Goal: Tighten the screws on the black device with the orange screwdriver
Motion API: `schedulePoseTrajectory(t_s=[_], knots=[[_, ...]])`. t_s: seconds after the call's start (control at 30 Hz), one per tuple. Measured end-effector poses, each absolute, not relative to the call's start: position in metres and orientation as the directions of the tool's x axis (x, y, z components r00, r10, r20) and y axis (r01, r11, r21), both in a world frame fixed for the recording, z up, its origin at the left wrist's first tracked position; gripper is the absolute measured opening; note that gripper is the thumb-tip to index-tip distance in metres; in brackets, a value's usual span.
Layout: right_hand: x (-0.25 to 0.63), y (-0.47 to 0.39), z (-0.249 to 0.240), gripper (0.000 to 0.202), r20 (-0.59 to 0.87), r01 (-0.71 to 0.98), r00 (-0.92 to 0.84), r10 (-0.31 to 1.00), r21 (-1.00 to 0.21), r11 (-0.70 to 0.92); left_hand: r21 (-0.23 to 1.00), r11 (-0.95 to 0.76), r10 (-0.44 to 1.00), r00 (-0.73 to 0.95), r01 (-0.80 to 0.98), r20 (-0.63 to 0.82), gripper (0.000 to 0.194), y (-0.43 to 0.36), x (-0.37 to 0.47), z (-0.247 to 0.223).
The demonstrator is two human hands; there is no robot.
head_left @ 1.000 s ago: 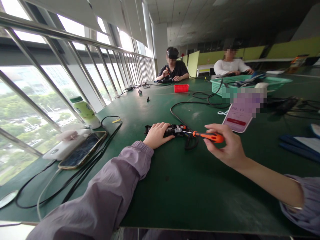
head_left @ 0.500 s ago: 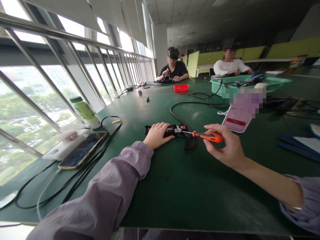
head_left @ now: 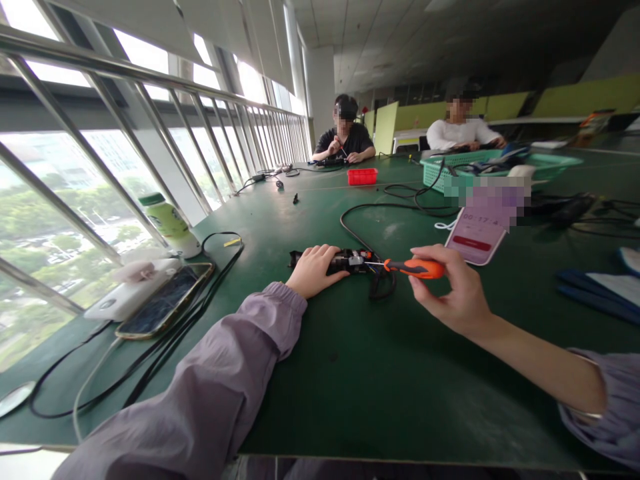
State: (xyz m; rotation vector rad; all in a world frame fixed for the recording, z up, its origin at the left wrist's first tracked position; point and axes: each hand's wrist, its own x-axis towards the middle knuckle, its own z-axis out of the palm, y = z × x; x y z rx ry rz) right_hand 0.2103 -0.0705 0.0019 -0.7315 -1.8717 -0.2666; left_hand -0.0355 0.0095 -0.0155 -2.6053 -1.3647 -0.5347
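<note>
My left hand (head_left: pixel 316 270) is wrapped over a black cylindrical device (head_left: pixel 345 261) lying on the green table, its fingers hiding the middle of it. At the device's right end, grey and orange parts and thin wires show, and a black cable runs off from there. My right hand (head_left: pixel 453 287) holds a screwdriver (head_left: pixel 417 268) with an orange and black handle, level with the table. The screwdriver's thin shaft points left, its tip at the device's right end near the wires; whether it touches a screw is too small to tell.
A pink phone (head_left: pixel 477 230) leans by a green basket (head_left: pixel 435 175) at the right. A red tray (head_left: pixel 362 177) stands farther back. To the left are a bottle (head_left: pixel 170 227), a dark phone (head_left: pixel 167 300) and cables. Blue-and-white gloves (head_left: pixel 600 293) lie right. Two people sit across the table.
My right hand has shifted very slightly around the screwdriver handle, while its tip stays at the device's right end. My left hand has not moved.
</note>
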Motion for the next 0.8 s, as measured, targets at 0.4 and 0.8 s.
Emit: schedulePoseTrajectory(t_s=[0.4,0.8], knots=[[0.211,-0.0694,-0.0011,0.03,0.888,0.601,-0.265,0.376,-0.153,0.784,0.028,-0.575,0.763,0.523,0.818,0.38,0.048,0.0104,-0.0356,-0.016],[0.2107,-0.071,0.0012,0.023,0.87,0.61,-0.302,0.391,-0.139,0.78,0.045,-0.578,0.765,0.522,0.815,0.378,0.048,0.0103,-0.0355,-0.0165]])
